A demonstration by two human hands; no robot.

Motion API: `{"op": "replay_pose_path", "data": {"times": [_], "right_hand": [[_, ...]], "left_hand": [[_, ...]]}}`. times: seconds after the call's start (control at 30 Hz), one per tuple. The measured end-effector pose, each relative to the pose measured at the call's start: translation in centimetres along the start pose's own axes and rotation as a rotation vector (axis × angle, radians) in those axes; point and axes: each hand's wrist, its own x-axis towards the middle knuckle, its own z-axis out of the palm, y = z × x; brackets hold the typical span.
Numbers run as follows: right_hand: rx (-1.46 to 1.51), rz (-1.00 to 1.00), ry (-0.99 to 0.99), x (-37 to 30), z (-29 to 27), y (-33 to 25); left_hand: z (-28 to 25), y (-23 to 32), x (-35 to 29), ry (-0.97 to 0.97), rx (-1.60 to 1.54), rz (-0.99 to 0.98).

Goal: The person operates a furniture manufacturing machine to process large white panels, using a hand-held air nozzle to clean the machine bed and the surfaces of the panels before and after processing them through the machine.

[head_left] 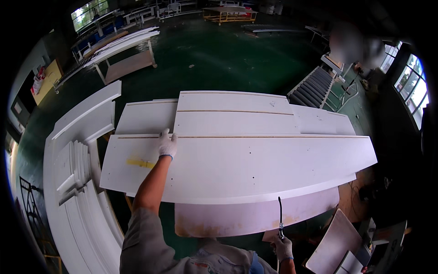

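A long white panel (273,160) with small drilled holes and a brown groove near its far edge lies across the top of a stack. My left hand (167,144), in a white knit glove, reaches over it with fingers hooked at the far edge. Near that hand a strip of yellow tape (140,163) sticks to the panel. Low and to the right, my right hand (283,248), also gloved, is closed around an air blow gun (280,224). Its long, thin black nozzle points away from me, its tip by the panel's near edge.
More white panels (232,102) lie beyond the top one. White boards and strips (77,201) are stacked at my left. A roller conveyor (315,86) stands far right, and a loaded table (123,45) far left. A pale board (333,242) leans at the lower right.
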Motion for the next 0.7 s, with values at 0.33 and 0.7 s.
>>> {"op": "replay_pose_path", "data": {"times": [0.33, 0.7], "right_hand": [[0.114, 0.209, 0.076, -4.3, 2.3, 4.5], [0.258, 0.09, -0.102, -0.1, 6.0, -3.9]], "left_hand": [[13.2, -11.8, 18.5, -0.536, -0.048, -0.488], [-1.5, 4.7, 0.9, -0.88, -0.712, -0.642]]}}
